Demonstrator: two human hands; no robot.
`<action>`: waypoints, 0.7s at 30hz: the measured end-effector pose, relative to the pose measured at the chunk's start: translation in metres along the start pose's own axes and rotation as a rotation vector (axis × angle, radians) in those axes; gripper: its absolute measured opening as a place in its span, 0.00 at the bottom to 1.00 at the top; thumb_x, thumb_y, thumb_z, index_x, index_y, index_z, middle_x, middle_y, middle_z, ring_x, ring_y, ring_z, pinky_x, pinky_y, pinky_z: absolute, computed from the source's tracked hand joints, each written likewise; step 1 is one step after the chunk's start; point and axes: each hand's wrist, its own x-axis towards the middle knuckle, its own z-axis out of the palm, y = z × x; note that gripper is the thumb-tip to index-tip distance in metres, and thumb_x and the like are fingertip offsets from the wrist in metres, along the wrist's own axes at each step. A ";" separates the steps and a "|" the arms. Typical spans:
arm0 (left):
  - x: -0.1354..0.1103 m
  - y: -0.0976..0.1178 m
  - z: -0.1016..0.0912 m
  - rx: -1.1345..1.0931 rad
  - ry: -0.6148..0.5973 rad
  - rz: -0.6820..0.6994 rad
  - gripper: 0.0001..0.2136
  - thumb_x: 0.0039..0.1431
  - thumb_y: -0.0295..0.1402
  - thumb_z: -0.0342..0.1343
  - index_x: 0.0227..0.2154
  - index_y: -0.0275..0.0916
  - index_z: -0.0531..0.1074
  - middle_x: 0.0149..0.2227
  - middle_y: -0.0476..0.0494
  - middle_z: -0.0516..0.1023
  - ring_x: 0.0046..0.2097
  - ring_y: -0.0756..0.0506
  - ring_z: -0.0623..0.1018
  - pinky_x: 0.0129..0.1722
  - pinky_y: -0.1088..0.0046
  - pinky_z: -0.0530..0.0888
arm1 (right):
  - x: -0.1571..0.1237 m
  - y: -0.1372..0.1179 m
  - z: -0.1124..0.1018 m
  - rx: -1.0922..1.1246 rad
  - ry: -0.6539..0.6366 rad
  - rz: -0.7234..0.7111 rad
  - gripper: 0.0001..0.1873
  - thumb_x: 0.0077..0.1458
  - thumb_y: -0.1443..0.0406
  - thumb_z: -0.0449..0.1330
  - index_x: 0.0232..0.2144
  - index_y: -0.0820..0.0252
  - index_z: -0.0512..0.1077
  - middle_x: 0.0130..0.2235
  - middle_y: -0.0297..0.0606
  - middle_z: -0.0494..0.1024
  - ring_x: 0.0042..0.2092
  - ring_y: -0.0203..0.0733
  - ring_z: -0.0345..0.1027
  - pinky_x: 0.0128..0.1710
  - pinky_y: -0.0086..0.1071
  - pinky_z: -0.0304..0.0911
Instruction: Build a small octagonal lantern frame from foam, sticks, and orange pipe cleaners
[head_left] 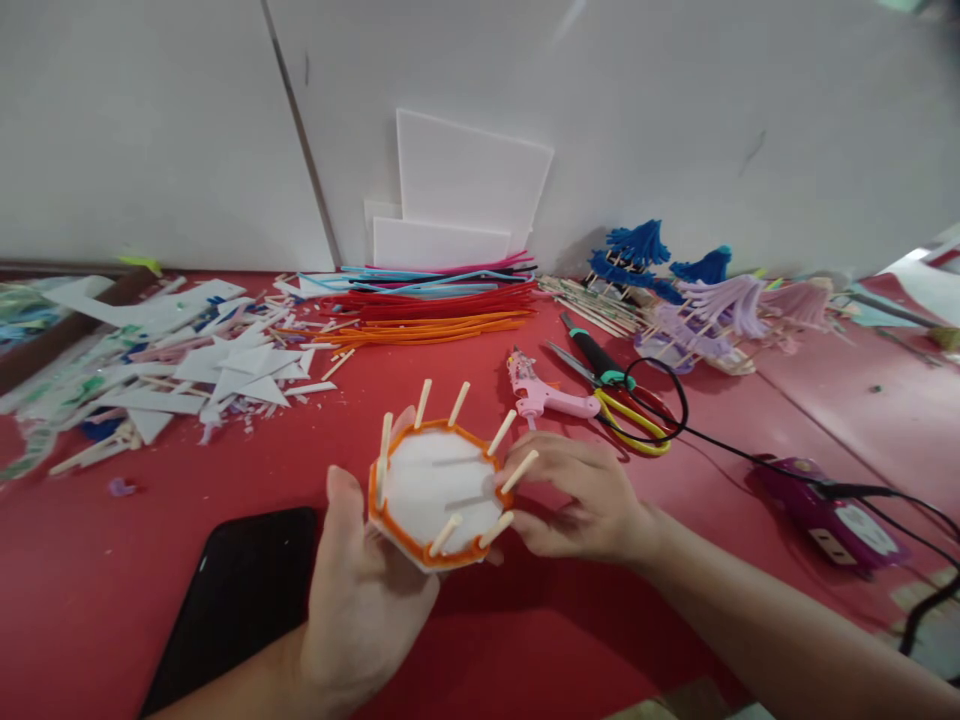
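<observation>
**A:** What is in the left hand (360, 590)?

**B:** A white foam piece (439, 485) with eight sides and an orange rim. The hand cups it from below, with the thumb up on its left side. It holds the piece just over the red table (525, 640).

**A:** What are the little sticks (422, 402) on it?

**B:** They are pale and thin. They poke up and out all around the rim.

**A:** And the right hand (577, 495)?

**B:** It is at the right side of the piece. Its fingers are closed on one stick (519, 470) there.

**A:** What lies close by?

**B:** A black phone (240, 590) lies flat on the table, just left of the left hand. Behind the right hand lie a pink glue gun (544, 395) and yellow scissors (637, 425). A black cord (720, 445) runs from there to a purple plug box (832, 515) on the right.

**A:** And far back?

**B:** Long fuzzy wires (435, 305) in red, orange, blue and pink lie in a pile by the wall. White boards (465, 190) lean on the wall behind them. White scraps (225, 360) are spread on the left. Blue and purple tassels (731, 300) sit on the right.
</observation>
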 end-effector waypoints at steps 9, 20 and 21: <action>0.003 0.006 -0.007 -0.055 -0.017 -0.190 0.20 0.54 0.50 0.52 0.35 0.38 0.79 0.37 0.39 0.83 0.36 0.36 0.82 0.32 0.54 0.79 | 0.004 -0.001 -0.012 -0.032 -0.012 -0.058 0.06 0.57 0.67 0.59 0.33 0.65 0.74 0.34 0.46 0.79 0.37 0.37 0.75 0.38 0.28 0.73; 0.003 0.009 0.007 -0.156 0.336 -0.185 0.15 0.62 0.37 0.45 0.43 0.40 0.74 0.33 0.41 0.82 0.35 0.39 0.82 0.34 0.60 0.78 | 0.000 -0.009 -0.010 -0.238 0.017 -0.015 0.03 0.54 0.72 0.60 0.32 0.63 0.73 0.31 0.39 0.78 0.33 0.35 0.72 0.35 0.27 0.70; 0.003 0.009 0.009 -0.153 0.336 -0.183 0.15 0.63 0.37 0.44 0.44 0.39 0.74 0.32 0.41 0.82 0.34 0.40 0.82 0.34 0.61 0.78 | -0.001 -0.009 -0.010 -0.252 0.010 -0.015 0.02 0.54 0.71 0.60 0.32 0.62 0.72 0.31 0.39 0.77 0.33 0.35 0.72 0.35 0.27 0.70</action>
